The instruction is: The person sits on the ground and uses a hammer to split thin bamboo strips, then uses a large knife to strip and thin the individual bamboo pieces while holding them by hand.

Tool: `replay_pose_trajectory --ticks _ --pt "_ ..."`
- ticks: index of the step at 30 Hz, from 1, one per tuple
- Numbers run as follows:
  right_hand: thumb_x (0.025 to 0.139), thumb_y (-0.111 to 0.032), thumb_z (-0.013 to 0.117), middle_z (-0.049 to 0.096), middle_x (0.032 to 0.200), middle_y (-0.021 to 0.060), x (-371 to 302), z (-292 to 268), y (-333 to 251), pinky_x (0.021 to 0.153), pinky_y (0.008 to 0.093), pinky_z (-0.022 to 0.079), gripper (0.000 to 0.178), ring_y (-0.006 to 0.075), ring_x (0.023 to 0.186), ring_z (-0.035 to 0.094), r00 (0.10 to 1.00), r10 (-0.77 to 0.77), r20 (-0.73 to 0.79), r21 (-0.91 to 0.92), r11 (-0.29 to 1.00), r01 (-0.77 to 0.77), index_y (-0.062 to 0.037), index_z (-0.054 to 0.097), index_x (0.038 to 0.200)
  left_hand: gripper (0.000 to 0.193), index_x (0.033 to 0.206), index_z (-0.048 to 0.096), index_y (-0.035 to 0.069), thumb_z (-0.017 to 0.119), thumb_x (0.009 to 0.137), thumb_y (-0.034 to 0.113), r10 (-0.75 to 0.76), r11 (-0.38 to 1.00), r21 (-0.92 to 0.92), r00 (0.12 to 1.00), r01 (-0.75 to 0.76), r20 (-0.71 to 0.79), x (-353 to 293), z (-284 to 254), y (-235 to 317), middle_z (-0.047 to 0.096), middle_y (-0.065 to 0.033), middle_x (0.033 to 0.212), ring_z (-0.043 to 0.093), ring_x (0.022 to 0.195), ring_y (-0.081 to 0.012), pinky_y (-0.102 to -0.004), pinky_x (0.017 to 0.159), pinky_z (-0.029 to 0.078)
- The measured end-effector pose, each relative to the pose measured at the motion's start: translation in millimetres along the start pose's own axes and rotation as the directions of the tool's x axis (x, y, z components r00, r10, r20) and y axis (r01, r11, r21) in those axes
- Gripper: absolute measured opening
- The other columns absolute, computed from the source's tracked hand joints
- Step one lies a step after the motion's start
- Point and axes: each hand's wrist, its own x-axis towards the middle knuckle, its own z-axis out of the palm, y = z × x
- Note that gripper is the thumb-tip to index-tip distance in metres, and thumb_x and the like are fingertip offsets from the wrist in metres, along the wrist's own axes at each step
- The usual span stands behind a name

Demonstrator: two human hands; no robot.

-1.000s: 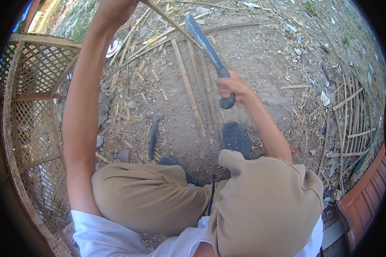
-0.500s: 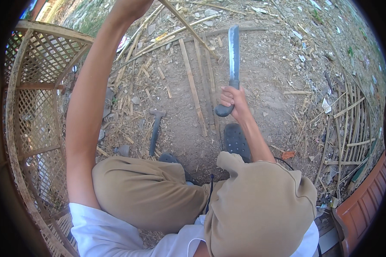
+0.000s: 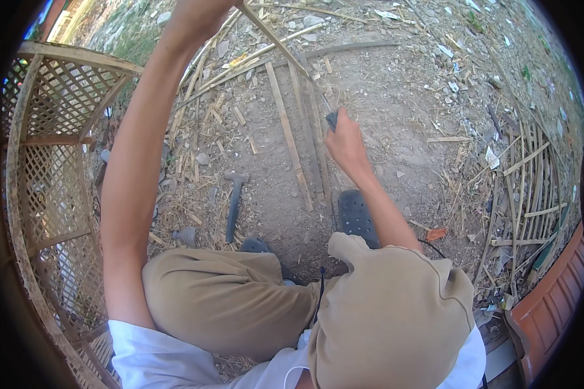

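Note:
My left hand [image 3: 204, 18], partly cut off by the upper edge, is closed around a thin bamboo strip [image 3: 269, 34]. That strip slants down and right toward the ground. In my right hand [image 3: 346, 144] is a machete [image 3: 332, 120], gripped by its dark handle. Its blade shows almost edge-on, pointing up and left to the lower end of the strip; whether they touch I cannot tell. A hammer [image 3: 234, 206] with a dark handle lies on the dirt left of my feet.
Bamboo slats [image 3: 288, 136] lie ahead on the dirt among small offcuts. On the left stands a woven lattice frame [image 3: 52, 185]. A bundle of curved strips [image 3: 532, 175] lies to the right, near an orange-brown ridged panel [image 3: 551, 295]. Dark clogs [image 3: 355, 217] are on my feet.
The machete has swung from upright, blade broadside, to tilted left and nearly edge-on by the strip. My right hand has turned and shifted slightly left. The left hand still holds the strip.

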Motion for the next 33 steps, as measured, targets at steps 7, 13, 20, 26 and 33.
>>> replay_pose_trajectory --ticks 7,13,20,26,33 --pt "0.085 0.006 0.063 0.065 0.074 0.0265 -10 -1 9 0.06 0.0513 0.054 0.029 0.0457 0.069 0.07 0.991 -0.079 -0.109 0.038 0.996 0.084 0.009 0.051 0.11 0.058 0.055 0.049 0.016 0.069 0.104 0.041 0.017 0.999 0.035 0.998 -0.018 0.057 1 12 7 0.04 0.0087 0.048 0.029 0.043 -0.0016 -0.0248 0.041 0.022" --pt "0.092 0.002 0.061 0.049 0.068 -0.0018 -7 -57 -52 0.039 0.0307 0.036 0.017 0.0078 0.05 0.046 0.934 0.135 0.331 0.86 0.364 -0.357 0.0013 0.053 0.106 0.059 0.054 0.049 0.015 0.069 0.103 0.04 0.095 0.994 0.041 0.994 -0.097 0.061 -1 7 1 0.039 0.0087 0.048 0.029 0.043 -0.0015 -0.0251 0.041 0.021" --pt "0.091 0.002 0.06 0.056 0.07 0.0083 2 -47 -66 0.055 0.039 0.046 0.014 0.018 0.062 0.059 0.953 -0.015 -0.301 0.444 0.883 0.154 0.0056 0.05 0.1 0.058 0.055 0.048 0.016 0.068 0.105 0.038 0.117 0.993 -0.018 0.993 -0.117 -0.006 -10 -6 -4 0.038 0.0094 0.047 0.029 0.041 -0.0009 -0.0243 0.039 0.021" --pt "0.086 0.003 0.06 0.067 0.093 0.0371 -2 26 72 0.079 0.0569 0.051 0.02 0.0555 0.095 0.067 0.979 0.202 0.04 -0.017 0.979 -0.201 0.0105 0.05 0.102 0.058 0.054 0.048 0.016 0.069 0.104 0.037 0.152 0.988 0.003 0.988 -0.152 0.023 -9 7 -5 0.038 0.0089 0.047 0.029 0.042 -0.0014 -0.0244 0.041 0.02" --pt "0.088 0.002 0.06 0.066 0.082 0.0298 -12 -11 -2 0.07 0.0522 0.05 0.02 0.0485 0.077 0.068 0.993 0.072 -0.089 0.155 0.986 -0.058 0.0096 0.052 0.105 0.06 0.053 0.047 0.015 0.069 0.104 0.037 0.164 0.986 0.021 0.985 -0.165 0.049 -9 6 -4 0.038 0.0083 0.047 0.029 0.043 -0.0013 -0.0252 0.041 0.02"
